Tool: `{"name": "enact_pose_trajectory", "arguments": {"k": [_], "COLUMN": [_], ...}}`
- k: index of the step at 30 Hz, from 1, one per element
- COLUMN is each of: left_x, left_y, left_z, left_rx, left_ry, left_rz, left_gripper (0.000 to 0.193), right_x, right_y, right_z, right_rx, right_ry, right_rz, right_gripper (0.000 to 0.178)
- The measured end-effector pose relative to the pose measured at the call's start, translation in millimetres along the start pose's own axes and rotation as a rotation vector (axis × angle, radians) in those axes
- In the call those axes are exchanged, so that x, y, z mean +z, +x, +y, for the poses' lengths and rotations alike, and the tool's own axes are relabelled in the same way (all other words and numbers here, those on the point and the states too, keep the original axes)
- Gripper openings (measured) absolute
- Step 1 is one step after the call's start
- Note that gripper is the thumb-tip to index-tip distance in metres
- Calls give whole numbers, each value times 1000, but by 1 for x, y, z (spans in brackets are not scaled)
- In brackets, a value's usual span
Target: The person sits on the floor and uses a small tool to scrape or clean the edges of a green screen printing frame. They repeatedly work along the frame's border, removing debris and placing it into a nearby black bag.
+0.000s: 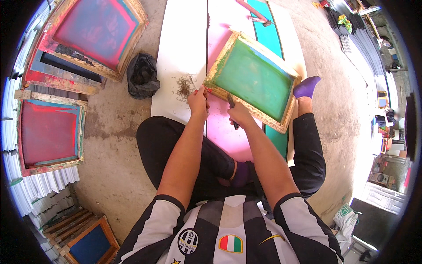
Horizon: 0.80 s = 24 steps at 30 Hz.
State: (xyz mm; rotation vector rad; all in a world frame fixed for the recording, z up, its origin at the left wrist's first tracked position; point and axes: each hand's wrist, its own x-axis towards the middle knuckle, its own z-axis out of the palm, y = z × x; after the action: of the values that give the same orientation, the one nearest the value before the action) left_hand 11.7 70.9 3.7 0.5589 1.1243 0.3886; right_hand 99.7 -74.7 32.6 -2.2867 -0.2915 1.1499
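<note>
A wooden screen frame with green mesh (pixel 255 79) lies tilted on white, pink and teal sheets in front of me. My left hand (pixel 198 104) is closed at the frame's near left corner around a thin tool with a narrow metal shaft (pixel 191 81); a bit of red shows beside the fingers. My right hand (pixel 241 115) grips a dark-handled tool (pixel 231 101) against the frame's near edge; its kind is unclear. Just beyond my left hand, a small heap of brownish, thin scraps (pixel 183 88) sits on the white sheet (pixel 173 53).
A black plastic bag (pixel 143 78) stands open left of the sheets. Paint-stained frames (pixel 94 31) and a red-meshed frame (pixel 50 132) lean at far left. A hammer-like tool (pixel 259 20) lies at the far end. My purple-socked foot (pixel 306 87) is beside the green frame's right corner.
</note>
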Motion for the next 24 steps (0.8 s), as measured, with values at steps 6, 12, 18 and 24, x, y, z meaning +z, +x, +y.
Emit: {"name": "enact_pose_trajectory", "arguments": {"k": [6,12,18,24], "left_x": [-1,1,-1,-6], "left_y": [2,9,3,-10], "left_z": [1,-4,-3,-2], "left_rx": [28,36,19,-59], "left_ry": [-38,15,58,387], "left_rz": [-23,-40,-31,-193], "left_gripper": [27,25,24,21], "right_x": [15,24,49,63], "right_y": [-13,0,-7,-11], "right_z": [-23,0,6,24], "right_rx": [139,31,35,-223], "right_ry": [-197,-219,-159,-91], "right_rz": [119,241,398,344], "right_gripper": [31,38,45,27]}}
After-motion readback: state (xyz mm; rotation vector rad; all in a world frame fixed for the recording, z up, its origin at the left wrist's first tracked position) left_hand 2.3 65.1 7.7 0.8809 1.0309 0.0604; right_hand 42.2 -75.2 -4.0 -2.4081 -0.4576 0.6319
